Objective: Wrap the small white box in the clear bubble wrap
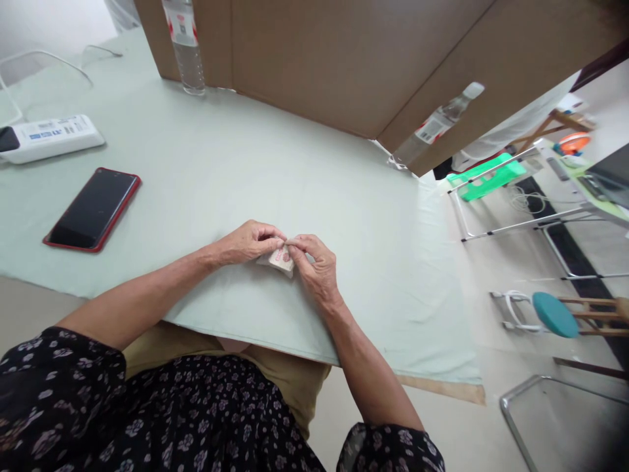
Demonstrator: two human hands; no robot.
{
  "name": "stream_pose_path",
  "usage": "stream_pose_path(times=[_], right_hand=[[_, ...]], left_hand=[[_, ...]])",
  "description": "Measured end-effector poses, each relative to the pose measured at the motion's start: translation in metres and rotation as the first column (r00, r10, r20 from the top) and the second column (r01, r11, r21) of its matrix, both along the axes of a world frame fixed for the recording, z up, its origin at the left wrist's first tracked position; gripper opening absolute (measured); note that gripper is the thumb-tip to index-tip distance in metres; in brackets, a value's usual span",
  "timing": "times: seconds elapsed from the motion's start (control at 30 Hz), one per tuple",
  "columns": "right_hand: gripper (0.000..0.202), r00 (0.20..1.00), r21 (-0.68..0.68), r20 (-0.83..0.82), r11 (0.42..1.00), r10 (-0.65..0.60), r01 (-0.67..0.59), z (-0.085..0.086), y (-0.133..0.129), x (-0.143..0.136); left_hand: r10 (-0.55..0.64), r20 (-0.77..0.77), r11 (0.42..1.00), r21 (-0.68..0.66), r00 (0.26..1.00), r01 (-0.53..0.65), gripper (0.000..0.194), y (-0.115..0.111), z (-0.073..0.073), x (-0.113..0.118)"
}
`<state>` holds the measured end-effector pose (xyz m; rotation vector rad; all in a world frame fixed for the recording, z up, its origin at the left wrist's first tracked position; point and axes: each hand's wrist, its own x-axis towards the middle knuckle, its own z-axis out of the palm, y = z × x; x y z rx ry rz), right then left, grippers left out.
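Observation:
A small pale packet (282, 259) with reddish print hangs between my two hands, near the front edge of the table. My left hand (254, 242) pinches its upper edge from the left, thumb and fingers pressed together. From the right, my right hand (314, 262) pinches the same edge, its fingertips almost touching those of the left. The packet's lower part shows below the fingertips; its top edge is partly hidden by them.
On the pale green tablecloth (236, 170) lie a red-edged phone (93, 208) and a white power strip (56, 137) at left. Large cardboard (314, 59) stands at the back, with a bottle (189, 59) at left and another bottle (435, 128) at right.

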<state>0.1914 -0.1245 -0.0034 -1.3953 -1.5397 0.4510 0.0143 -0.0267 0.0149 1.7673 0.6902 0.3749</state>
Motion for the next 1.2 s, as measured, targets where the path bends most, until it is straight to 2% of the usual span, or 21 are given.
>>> stream_pose_path(times=[0.13, 0.23, 0.37, 0.57, 0.8, 0.9, 1.0, 1.07, 1.13, 1.2], right_hand=[[0.02, 0.991, 0.075, 0.132, 0.996, 0.031, -0.042, -0.003, -0.002, 0.003], [0.023, 0.964, 0.058, 0.244, 0.991, 0.106, -0.123, -0.005, -0.004, 0.008], [0.031, 0.921, 0.031, 0.368, 0.989, 0.124, -0.145, -0.007, -0.002, 0.015], [0.025, 0.892, 0.076, 0.442, 0.987, 0.092, -0.139, -0.008, 0.002, 0.016], [0.022, 0.915, 0.046, 0.388, 0.989, 0.111, -0.139, -0.002, -0.001, 0.012], [0.029, 0.968, 0.054, 0.228, 0.992, 0.102, -0.117, 0.001, -0.002, 0.017], [0.033, 0.997, 0.03, 0.079, 0.999, 0.018, -0.02, 0.002, -0.001, 0.025], [0.041, 0.997, -0.002, 0.08, 1.0, 0.019, -0.018, 0.001, 0.0, 0.027], [0.056, 0.985, -0.024, 0.155, 0.997, 0.079, -0.077, -0.002, 0.001, 0.026], [0.06, 0.96, -0.043, 0.247, 0.992, 0.129, -0.122, -0.004, 0.002, 0.021]], left_hand=[[0.051, -0.019, 0.978, 0.205, 0.999, -0.046, 0.038, 0.0, -0.003, 0.001], [0.073, -0.034, 0.965, 0.256, 0.997, -0.062, 0.037, 0.002, -0.004, 0.001], [0.072, -0.023, 0.986, 0.154, 0.997, -0.067, 0.038, 0.005, -0.003, -0.002], [0.126, 0.028, 0.992, -0.027, 0.992, -0.125, 0.041, 0.004, 0.0, -0.002], [0.096, -0.023, 0.995, -0.019, 0.995, -0.096, 0.051, 0.0, 0.001, 0.0], [0.107, -0.048, 0.994, 0.014, 0.993, -0.106, 0.053, -0.001, 0.002, 0.0], [0.134, -0.061, 0.99, 0.063, 0.989, -0.13, 0.051, -0.002, 0.002, 0.001], [0.149, -0.053, 0.985, 0.093, 0.987, -0.143, 0.048, -0.002, 0.0, 0.001], [0.155, -0.039, 0.983, 0.106, 0.987, -0.15, 0.047, -0.003, -0.002, 0.002], [0.155, -0.032, 0.983, 0.107, 0.987, -0.151, 0.048, -0.003, -0.004, 0.002]])
